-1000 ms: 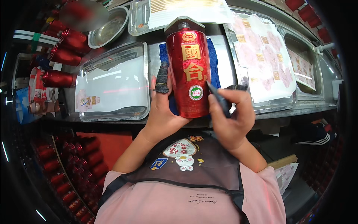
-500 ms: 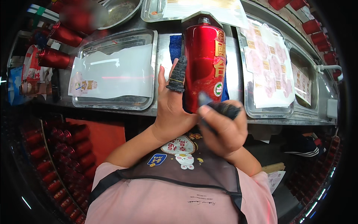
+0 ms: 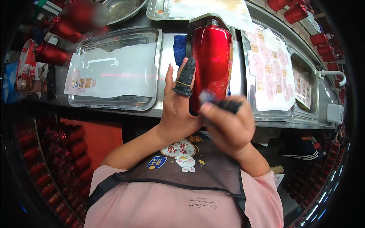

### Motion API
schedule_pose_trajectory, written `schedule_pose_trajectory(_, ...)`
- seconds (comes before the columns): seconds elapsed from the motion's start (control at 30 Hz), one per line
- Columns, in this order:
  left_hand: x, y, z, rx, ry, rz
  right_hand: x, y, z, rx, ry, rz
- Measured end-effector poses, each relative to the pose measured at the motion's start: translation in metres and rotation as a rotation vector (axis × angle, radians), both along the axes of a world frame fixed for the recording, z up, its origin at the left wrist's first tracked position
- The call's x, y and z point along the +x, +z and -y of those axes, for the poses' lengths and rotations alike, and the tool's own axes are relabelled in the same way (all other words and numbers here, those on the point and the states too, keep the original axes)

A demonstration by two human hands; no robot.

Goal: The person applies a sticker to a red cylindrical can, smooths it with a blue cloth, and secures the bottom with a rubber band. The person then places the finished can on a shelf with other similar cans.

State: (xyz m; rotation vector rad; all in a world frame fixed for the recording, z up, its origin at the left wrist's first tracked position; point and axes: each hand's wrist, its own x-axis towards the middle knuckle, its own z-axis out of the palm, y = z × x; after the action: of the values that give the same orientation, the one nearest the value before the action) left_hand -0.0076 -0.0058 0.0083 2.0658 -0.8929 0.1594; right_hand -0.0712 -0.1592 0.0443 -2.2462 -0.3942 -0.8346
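Note:
A glossy red bottle (image 3: 211, 57) with a bare neck lies in an angular metal holder (image 3: 208, 16), its base toward me. Gold lettering shows only along its right edge. My left hand (image 3: 178, 100) wraps the base from the left, fingers up along the side; a dark knitted cover with a rubber band sits on one finger. Over the bottle's lower right, my right hand (image 3: 230, 123) is closed in a pinch, also wearing a dark finger cover. A small pale-tipped thing shows at its fingertips, too blurred to name.
At the left, a metal tray (image 3: 114, 107) bears a white sheet (image 3: 125, 72) with a few decals at its end. Another tray (image 3: 272, 114) at the right carries a decal sheet (image 3: 268, 68). A blue cloth (image 3: 180, 49) lies beside the holder. More red bottles (image 3: 51, 53) stand far left.
The bottle has rolled to the right, so its gold lettering has turned from the upper face to the right edge. Both hands stay at its lower end.

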Motion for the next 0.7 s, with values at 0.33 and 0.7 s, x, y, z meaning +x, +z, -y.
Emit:
schedule_pose_trajectory(0.33, 0.0, 0.002, 0.006, -0.092, 0.009, -0.065, 0.024, -0.002, 0.025, -0.136, -0.108, 0.142)
schedule_pose_trajectory(0.7, 0.008, -0.02, -0.005, -0.109, -0.121, -0.357, -0.016, -0.004, 0.025, 0.035, 0.13, 0.016)
